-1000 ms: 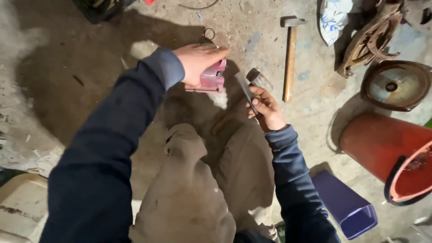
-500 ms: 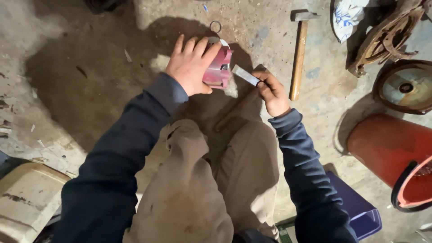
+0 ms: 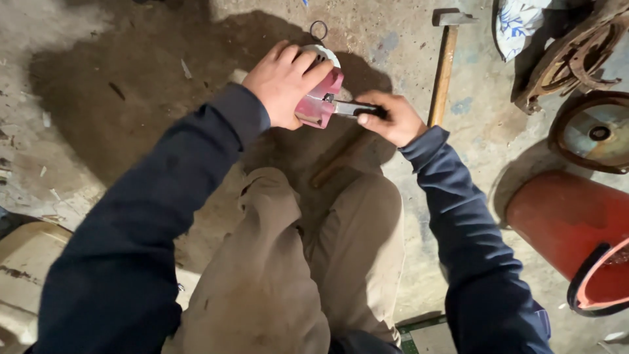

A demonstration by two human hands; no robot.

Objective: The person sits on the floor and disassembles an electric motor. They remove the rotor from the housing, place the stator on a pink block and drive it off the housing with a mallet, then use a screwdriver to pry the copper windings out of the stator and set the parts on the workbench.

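Cream-coloured plastic, worn and stained, shows at the lower left edge: the corner of a container [image 3: 23,262] on the dusty concrete floor [image 3: 118,78]; beside it a dark blue sleeve runs up to the left hand [image 3: 283,84], whose fingers are wrapped over the top of a small red metal part [image 3: 321,105] with a pale round piece behind it, held just above the floor ahead of the knees; the hand is clamped firmly on that part; a small wire ring [image 3: 319,29] lies on the floor just beyond it. Touching the red part's right face is the grey metal tip of a slim hand tool [image 3: 350,108], lying nearly level; the right hand [image 3: 392,119] is closed tight around its dark handle, thumb along the top. Below both hands are the person's legs in tan trousers [image 3: 295,262], and a rusty rod [image 3: 341,160] lies on the floor between hands and knees. Further right a hammer [image 3: 444,59] with a wooden shaft lies head away; past it a blue-and-white cloth [image 3: 517,23], rusty iron pieces [image 3: 576,59], a round metal disc [image 3: 593,131] and, lowest, a red cylinder [image 3: 570,223] on its side.
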